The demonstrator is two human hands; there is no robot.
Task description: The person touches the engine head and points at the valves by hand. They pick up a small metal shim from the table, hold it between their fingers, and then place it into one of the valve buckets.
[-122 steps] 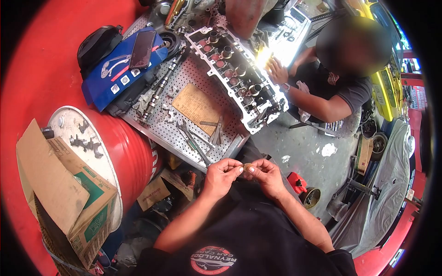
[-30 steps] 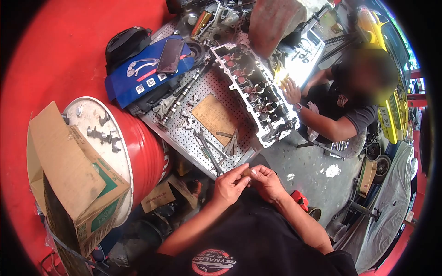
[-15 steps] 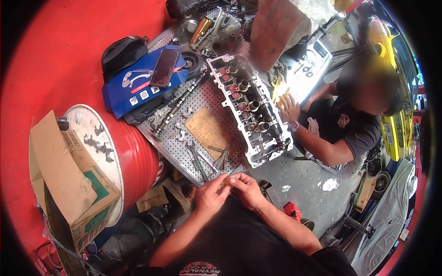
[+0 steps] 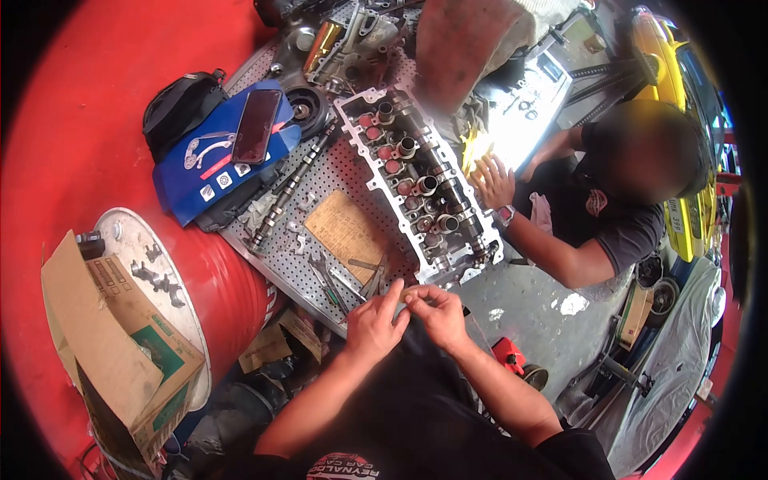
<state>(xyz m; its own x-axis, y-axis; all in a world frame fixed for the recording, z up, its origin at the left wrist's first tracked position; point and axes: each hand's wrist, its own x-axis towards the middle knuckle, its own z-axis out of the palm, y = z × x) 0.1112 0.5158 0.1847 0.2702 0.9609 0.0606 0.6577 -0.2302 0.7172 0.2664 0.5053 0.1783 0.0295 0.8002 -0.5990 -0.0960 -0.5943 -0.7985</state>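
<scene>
My left hand (image 4: 375, 324) is raised at the near edge of the perforated metal table (image 4: 320, 192), its index finger pointing up and nothing visible in it. Right beside it, my right hand (image 4: 436, 314) is pinched, thumb against fingers, on something too small to make out. Just beyond both hands lies a cylinder head (image 4: 424, 188) with round bores and a camshaft along its right side. To the left of it are a stained paper sheet (image 4: 340, 228), feeler-like metal strips (image 4: 372, 272), wrenches (image 4: 326, 284) and a loose camshaft (image 4: 290, 192).
A co-worker (image 4: 576, 240) sits at the right, one hand near the cylinder head. A phone (image 4: 257, 126) rests on a blue box (image 4: 212, 164). An open cardboard box (image 4: 104, 320) and metal parts stand on a red drum (image 4: 216, 280). Yellow bodywork (image 4: 676, 224) is at far right.
My hands have come slightly apart and my left index finger has straightened upward. The view has shifted, so the table and its parts appear further left.
</scene>
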